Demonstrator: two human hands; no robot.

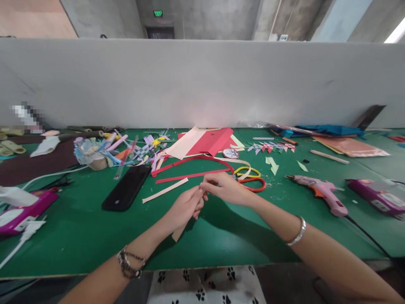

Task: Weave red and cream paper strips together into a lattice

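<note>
My left hand (185,207) and my right hand (226,188) meet above the green table (95,236), fingers pinched together. Between them they grip a cream paper strip (179,231) whose lower end hangs out below my left hand. Just beyond my fingers lie red paper strips (193,169), another cream strip (165,190) and scissors with red and yellow handles (251,179), partly hidden by my right hand. A bracelet sits on each wrist.
A black phone (127,187) lies left of my hands. A pink glue gun (319,190) lies to the right, with purple boxes (376,195) at both table ends. Red and cream paper sheets (205,141), woven paper pieces and scraps crowd the back, before a grey partition.
</note>
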